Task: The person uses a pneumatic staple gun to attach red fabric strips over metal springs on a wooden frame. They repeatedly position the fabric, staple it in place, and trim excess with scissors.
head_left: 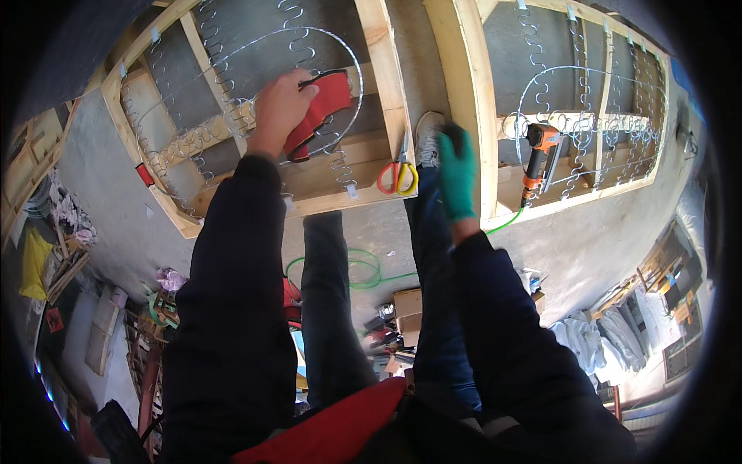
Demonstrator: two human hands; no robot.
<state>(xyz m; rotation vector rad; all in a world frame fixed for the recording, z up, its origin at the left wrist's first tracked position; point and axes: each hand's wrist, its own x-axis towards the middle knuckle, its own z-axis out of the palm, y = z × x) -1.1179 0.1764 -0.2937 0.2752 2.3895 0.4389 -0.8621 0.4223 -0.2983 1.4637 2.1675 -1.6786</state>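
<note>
My left hand (283, 107) is bare and closed on a strip of red webbing (328, 104) with dark edges. The strip hangs folded over the springs of the left wooden frame (386, 85). My right hand (457, 166), in a green glove with dark fingers, is beside the inner beam of the right wooden frame (473, 93); its fingers are blurred and partly hidden. Scissors (398, 178) with one orange and one yellow handle sit at the left frame's near corner. An orange and black staple gun (542, 147) rests on the right frame.
Wavy metal springs (533, 46) and bent wire cross both frames. A green air hose (371, 271) runs from the staple gun and coils on the floor behind my legs. A short red webbing piece (144, 175) is on the left frame's outer rail. Cardboard boxes (407, 313) lie behind me.
</note>
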